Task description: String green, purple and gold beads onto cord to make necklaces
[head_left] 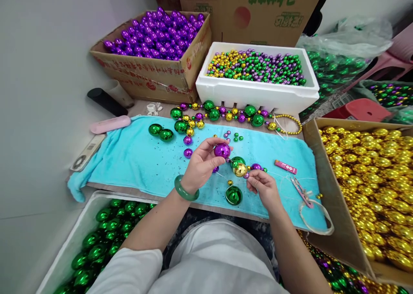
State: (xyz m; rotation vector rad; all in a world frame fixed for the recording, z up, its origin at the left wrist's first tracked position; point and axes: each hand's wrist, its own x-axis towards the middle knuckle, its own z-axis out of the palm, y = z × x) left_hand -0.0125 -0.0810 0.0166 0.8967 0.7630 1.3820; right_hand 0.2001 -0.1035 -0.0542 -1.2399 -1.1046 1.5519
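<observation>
My left hand (202,165), with a green bangle (186,188) at its wrist, holds a large purple ball (222,151) between thumb and fingers. My right hand (263,186) pinches a small purple bead (246,175) beside a gold ball (240,169). Between the hands, a green ball (238,161) sits against the gold one. Nearer my body a large green ball (233,195) lies at the edge of the blue towel (135,165), a small gold bead (230,182) just behind it. A finished-looking string of mixed balls (214,114) lies along the towel's back edge.
Behind stand a carton of purple balls (190,70) and a white foam box of small beads (254,94). Gold balls fill a carton (342,208) at right; green balls fill a bin (69,242) at lower left. Scissors (302,193) and a pink packet (285,166) lie on the towel's right.
</observation>
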